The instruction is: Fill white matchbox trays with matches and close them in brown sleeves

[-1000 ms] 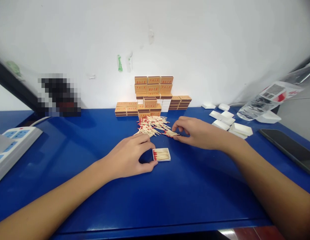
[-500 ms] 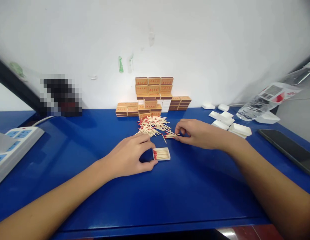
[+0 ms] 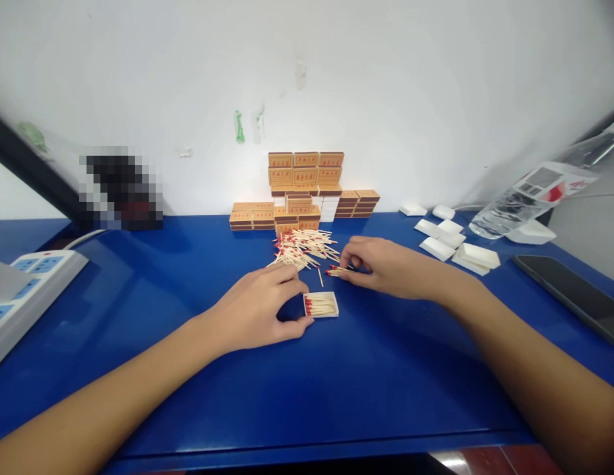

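My left hand [image 3: 260, 307] rests on the blue table [image 3: 188, 369], its thumb and fingers curled against the left end of a small white matchbox tray [image 3: 321, 305] partly filled with red-tipped matches. My right hand [image 3: 386, 265] lies just behind and right of the tray, its fingertips pinched on a small bundle of matches [image 3: 336, 270]. Behind both hands, a loose pile of matches [image 3: 304, 245] is spread on the table.
Orange matchboxes [image 3: 301, 188] are stacked against the white wall. Empty white trays [image 3: 450, 243] lie at the right, beside a clear plastic bag [image 3: 529, 194] and a dark phone [image 3: 574, 293]. A white power strip [image 3: 20, 287] sits at the left edge.
My right hand has drawn a few matches out of the pile toward the tray and closed its fingertips on them. My left hand has stayed at the tray.
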`<state>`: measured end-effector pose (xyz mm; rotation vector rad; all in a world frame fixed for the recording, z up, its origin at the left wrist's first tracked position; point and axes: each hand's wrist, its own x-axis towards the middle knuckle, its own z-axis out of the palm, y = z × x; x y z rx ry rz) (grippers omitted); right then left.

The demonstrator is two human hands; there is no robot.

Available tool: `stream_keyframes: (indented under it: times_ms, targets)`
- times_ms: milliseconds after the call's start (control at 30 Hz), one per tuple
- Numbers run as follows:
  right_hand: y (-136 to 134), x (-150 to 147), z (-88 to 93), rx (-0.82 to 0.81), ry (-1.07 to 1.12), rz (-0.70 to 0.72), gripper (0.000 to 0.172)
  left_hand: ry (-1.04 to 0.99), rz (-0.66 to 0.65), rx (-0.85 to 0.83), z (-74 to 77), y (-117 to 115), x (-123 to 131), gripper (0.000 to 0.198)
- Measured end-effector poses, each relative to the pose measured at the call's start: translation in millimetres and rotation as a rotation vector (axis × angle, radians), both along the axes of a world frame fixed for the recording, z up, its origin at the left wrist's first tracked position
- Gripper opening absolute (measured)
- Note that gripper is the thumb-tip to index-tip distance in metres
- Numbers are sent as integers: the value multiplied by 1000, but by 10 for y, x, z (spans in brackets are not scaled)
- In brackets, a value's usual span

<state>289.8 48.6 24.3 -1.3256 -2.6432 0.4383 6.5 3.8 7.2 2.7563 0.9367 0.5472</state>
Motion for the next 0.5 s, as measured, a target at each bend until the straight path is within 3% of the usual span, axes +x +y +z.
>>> stream_keyframes:
  times_ms: [500]
  targets:
    - [63, 53, -102, -70, -12, -28, 20, 5, 0, 4, -1, 7, 1, 26]
